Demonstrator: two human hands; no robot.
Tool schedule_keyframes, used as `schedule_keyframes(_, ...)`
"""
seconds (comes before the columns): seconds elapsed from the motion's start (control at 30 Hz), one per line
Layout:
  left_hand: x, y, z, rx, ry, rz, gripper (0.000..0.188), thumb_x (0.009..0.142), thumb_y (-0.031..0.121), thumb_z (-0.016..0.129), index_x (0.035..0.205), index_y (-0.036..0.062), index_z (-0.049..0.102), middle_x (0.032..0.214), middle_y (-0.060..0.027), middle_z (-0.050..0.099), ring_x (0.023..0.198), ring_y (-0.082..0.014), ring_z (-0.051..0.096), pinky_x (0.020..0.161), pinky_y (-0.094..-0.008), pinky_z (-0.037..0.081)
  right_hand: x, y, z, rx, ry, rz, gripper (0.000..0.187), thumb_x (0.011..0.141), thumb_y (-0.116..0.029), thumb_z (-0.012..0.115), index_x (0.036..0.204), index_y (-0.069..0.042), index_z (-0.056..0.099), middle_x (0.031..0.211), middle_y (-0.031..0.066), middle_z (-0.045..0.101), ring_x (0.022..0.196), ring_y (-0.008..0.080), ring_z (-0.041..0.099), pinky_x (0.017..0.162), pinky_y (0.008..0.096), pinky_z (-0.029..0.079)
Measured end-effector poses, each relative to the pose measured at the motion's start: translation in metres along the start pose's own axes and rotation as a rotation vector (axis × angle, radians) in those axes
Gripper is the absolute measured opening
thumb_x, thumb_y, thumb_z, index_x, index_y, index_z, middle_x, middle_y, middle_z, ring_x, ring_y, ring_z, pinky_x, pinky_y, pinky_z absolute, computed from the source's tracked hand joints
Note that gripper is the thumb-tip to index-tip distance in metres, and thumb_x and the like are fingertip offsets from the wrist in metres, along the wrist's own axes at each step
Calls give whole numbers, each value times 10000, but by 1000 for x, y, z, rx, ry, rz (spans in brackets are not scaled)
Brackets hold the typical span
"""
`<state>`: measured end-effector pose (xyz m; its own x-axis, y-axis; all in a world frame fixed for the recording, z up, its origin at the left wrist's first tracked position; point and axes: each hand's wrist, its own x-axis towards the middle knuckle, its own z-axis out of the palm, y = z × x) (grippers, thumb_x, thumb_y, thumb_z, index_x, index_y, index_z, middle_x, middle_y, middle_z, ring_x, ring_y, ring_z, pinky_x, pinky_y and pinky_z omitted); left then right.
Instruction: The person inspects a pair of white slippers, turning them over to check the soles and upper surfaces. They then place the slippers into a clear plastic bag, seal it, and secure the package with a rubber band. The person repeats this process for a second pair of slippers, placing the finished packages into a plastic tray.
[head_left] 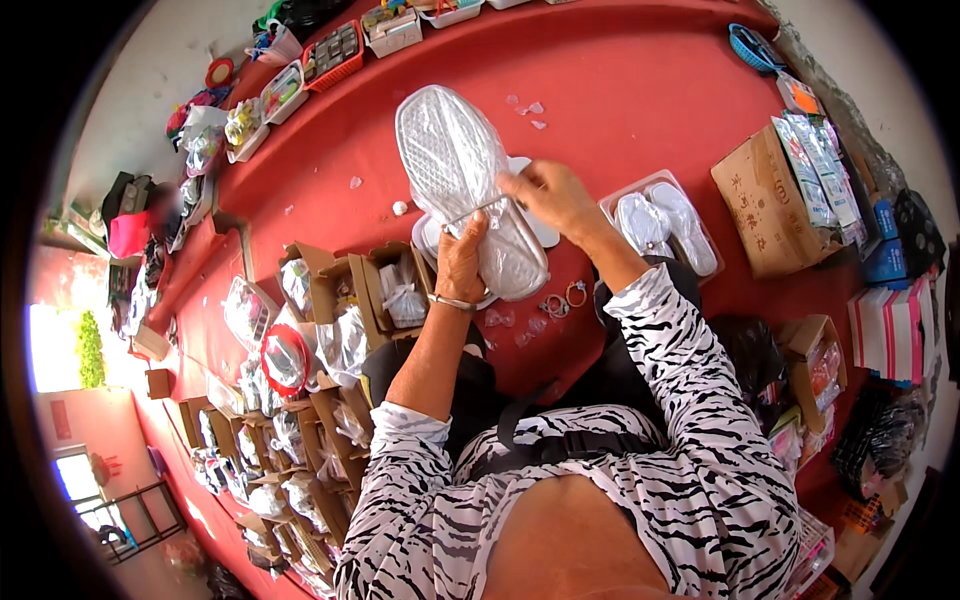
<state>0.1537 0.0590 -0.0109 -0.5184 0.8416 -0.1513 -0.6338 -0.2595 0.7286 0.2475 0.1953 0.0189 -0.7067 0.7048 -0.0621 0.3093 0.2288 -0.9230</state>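
The person holds a pair of clear plastic sandals (pixel 462 180) wrapped in a thin clear bag, raised above the red table (pixel 620 100). The left hand (pixel 461 262) is under the near end of the sandals and its fingers are closed around the bag from below; there is a metal bracelet (pixel 452 301) on this wrist. The right hand (pixel 548 196) comes from the right side and pinches the edge of the bag at the middle of the sandals with its fingertips.

Just behind the sandals, more white soles (pixel 535 225) lie on the table, partly hidden. To the right of the hands stands a clear tray (pixel 700 222) with another pair of white sandals inside. Further right there is a brown cardboard box (pixel 762 205) with flat packets leaning on it. On the left side, near the person, are several open small cardboard boxes (pixel 345 295) filled with items in clear bags. Small rings (pixel 566 298) lie on the table just under the right forearm. At the far edge stands a red basket (pixel 335 52).
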Motion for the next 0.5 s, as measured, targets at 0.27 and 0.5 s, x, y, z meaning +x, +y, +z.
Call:
schedule_keyframes(0.27, -8, -9, 3, 82, -53, -66, 365, 874, 119, 593, 1210, 41, 477, 1058, -63, 605, 908, -194, 613, 785, -342, 521, -2, -6, 6, -304, 356, -219, 510, 781, -470, 627, 848, 33, 573, 744, 188, 625, 730, 359, 623, 636, 439, 483)
schedule_keyframes(0.5, 8, -14, -18, 336, 128, 98, 302, 865, 176, 606, 1101, -2, 545, 1008, -71, 598, 869, -161, 574, 756, -321, 490, 7, 9, 13, 792, -38, 191, 356, 849, -364, 605, 906, -13, 622, 821, 49, 610, 729, 136, 545, 641, 302, 443)
